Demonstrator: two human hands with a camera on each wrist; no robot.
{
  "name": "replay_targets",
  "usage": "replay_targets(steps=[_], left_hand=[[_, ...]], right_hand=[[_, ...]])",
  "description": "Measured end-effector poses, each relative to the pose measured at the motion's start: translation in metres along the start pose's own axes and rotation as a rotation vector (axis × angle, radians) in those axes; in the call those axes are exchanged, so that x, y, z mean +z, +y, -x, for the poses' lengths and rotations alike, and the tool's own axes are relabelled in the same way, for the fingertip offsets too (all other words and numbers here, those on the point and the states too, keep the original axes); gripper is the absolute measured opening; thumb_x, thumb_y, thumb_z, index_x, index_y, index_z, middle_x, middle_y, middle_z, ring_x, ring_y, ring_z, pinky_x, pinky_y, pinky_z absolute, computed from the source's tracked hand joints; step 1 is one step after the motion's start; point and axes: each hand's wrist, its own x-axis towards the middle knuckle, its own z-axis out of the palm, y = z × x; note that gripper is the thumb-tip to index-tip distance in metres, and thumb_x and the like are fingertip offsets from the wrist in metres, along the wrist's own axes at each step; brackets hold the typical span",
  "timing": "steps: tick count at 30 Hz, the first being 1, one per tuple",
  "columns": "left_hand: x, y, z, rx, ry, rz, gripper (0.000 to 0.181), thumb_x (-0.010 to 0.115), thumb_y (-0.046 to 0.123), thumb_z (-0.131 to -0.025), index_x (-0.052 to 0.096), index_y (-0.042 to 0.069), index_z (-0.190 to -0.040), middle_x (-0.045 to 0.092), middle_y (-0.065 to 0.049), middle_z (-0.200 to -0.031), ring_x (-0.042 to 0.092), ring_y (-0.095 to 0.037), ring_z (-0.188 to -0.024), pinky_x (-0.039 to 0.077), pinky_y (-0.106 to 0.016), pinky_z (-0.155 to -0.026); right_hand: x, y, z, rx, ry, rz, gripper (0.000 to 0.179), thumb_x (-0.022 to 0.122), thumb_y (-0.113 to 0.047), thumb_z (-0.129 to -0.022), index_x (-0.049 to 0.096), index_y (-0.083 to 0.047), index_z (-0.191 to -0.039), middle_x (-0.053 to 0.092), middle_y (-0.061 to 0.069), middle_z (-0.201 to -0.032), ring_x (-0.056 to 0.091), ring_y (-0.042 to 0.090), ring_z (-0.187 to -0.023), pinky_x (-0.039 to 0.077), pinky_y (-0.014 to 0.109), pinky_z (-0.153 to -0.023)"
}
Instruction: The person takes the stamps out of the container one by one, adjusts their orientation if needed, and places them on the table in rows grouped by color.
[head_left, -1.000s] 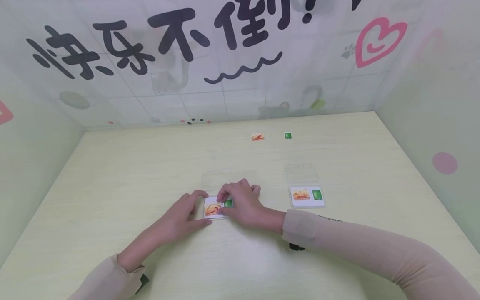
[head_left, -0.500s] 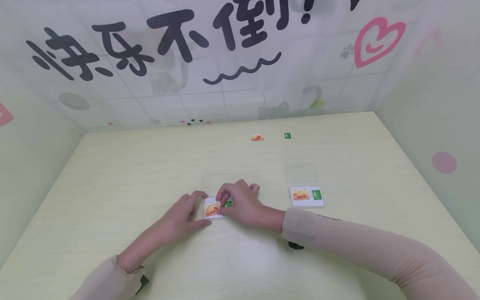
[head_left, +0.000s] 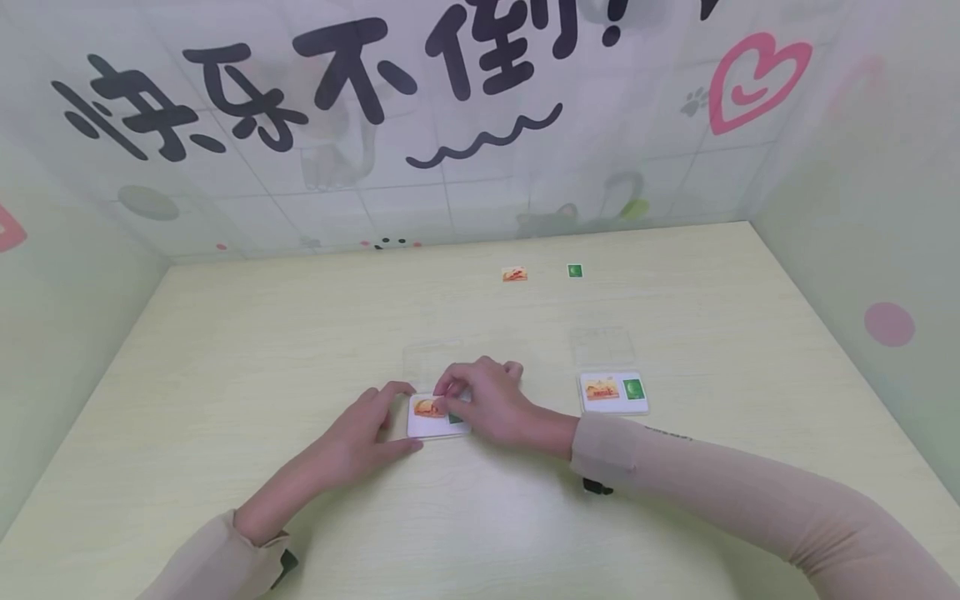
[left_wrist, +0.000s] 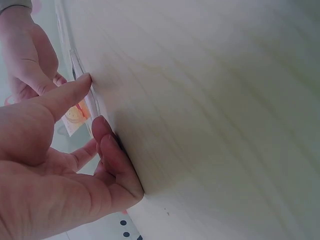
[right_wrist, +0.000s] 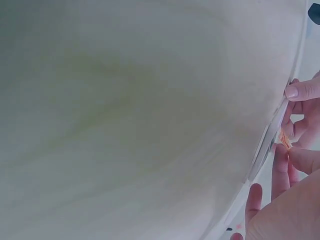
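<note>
A shallow clear plastic case (head_left: pixel 429 429) with a white insert lies open on the table, its clear lid (head_left: pixel 433 357) folded toward the back. My left hand (head_left: pixel 356 437) holds the case at its left side, thumb at the near corner and index finger at the far one. Between thumb and index finger, my right hand (head_left: pixel 491 404) pinches an orange picture stamp (head_left: pixel 427 407) over the insert's left part. In the left wrist view the stamp (left_wrist: pixel 76 116) stands tilted up from the case. A small green stamp (head_left: pixel 455 418) on the insert is partly hidden by my right fingers.
To the right, a second open case (head_left: pixel 611 407) carries an orange stamp (head_left: pixel 602 389) and a green stamp (head_left: pixel 633 389), its clear lid (head_left: pixel 603 345) behind it. Further back lie a loose orange stamp (head_left: pixel 514 274) and a loose green stamp (head_left: pixel 575 271). Printed walls border the table.
My right hand has shifted slightly right, and the orange stamp in it has moved up toward the far edge of the insert, baring its white near part. The left hand stays put.
</note>
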Motion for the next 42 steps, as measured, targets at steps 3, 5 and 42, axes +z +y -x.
replay_targets(steps=[3, 5, 42], left_hand=[[0.000, 0.001, 0.000, 0.001, -0.001, 0.001, 0.065, 0.083, 0.022, -0.092, 0.049, 0.004, -0.145, 0.049, -0.006, -0.090, 0.043, -0.018, -0.080, 0.037, -0.029, -0.066], [-0.001, 0.001, 0.000, 0.001, -0.001, 0.000, 0.065, 0.083, 0.022, -0.093, 0.049, 0.004, -0.145, 0.049, -0.006, -0.090, 0.043, -0.018, -0.081, 0.037, -0.029, -0.066], [-0.007, 0.011, -0.003, -0.080, -0.046, -0.005, 0.062, 0.083, 0.021, -0.093, 0.051, 0.005, -0.143, 0.053, -0.009, -0.092, 0.048, -0.022, -0.084, 0.042, -0.035, -0.070]], right_hand=[[-0.001, 0.000, 0.000, -0.007, 0.004, -0.009, 0.002, 0.078, -0.014, -0.096, 0.076, -0.015, -0.097, 0.075, -0.005, -0.090, 0.055, 0.017, -0.098, 0.021, 0.058, -0.099], [-0.002, 0.000, 0.000, -0.012, 0.008, -0.013, 0.002, 0.078, -0.013, -0.096, 0.076, -0.014, -0.097, 0.076, -0.005, -0.089, 0.057, 0.016, -0.098, 0.022, 0.056, -0.098], [-0.017, 0.007, -0.004, 0.001, 0.009, -0.079, 0.003, 0.072, -0.006, -0.099, 0.073, -0.006, -0.102, 0.077, 0.005, -0.095, 0.058, 0.013, -0.078, 0.046, 0.022, -0.073]])
